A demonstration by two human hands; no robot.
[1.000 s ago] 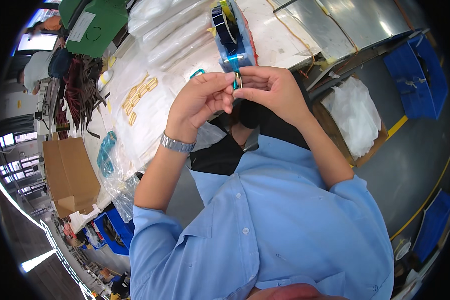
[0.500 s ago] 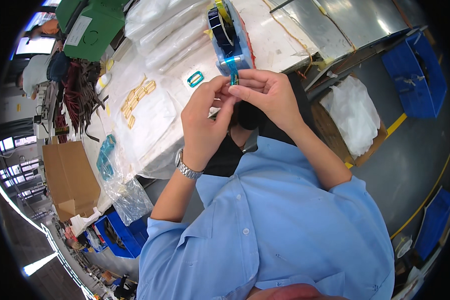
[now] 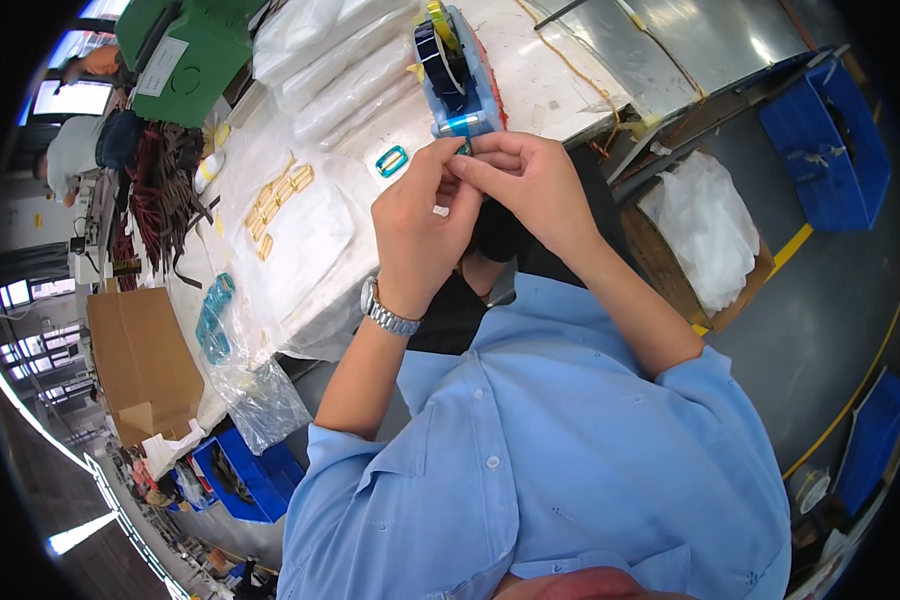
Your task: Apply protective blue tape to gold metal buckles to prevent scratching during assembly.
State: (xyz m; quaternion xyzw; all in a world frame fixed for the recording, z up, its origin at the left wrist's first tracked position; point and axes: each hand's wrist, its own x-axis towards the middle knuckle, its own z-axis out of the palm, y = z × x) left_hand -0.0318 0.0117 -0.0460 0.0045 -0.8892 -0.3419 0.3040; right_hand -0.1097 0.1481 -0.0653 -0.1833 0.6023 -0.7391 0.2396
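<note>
My left hand [image 3: 420, 222] and my right hand [image 3: 542, 192] meet fingertip to fingertip just in front of a light-blue tape dispenser [image 3: 487, 98]. Both are closed in a pinch on a strip of teal tape [image 3: 466, 147], of which only a bit shows, with a gold glint. My fingers hide whatever it may be wrapped on. On the dispenser sits a dark blue tape roll [image 3: 438, 66] beside a yellow one. Left of the dispenser lies a gold buckle covered in teal film [image 3: 391, 161]. Farther left, several bare gold buckles [image 3: 278, 203] rest on white sheeting.
Stacked clear plastic packs [image 3: 335, 70] lie behind the buckles. A bag of teal pieces [image 3: 213, 318] hangs at the table's left edge, near a cardboard box [image 3: 142, 355] and a green bin [image 3: 185, 60]. At right stand a carton with white plastic [image 3: 705, 235] and a blue crate [image 3: 820, 150].
The teal strip that stretched from the dispenser to my fingers now shows only as a short bit. Both hands have moved slightly up, closer to the dispenser; my left has shifted a little right.
</note>
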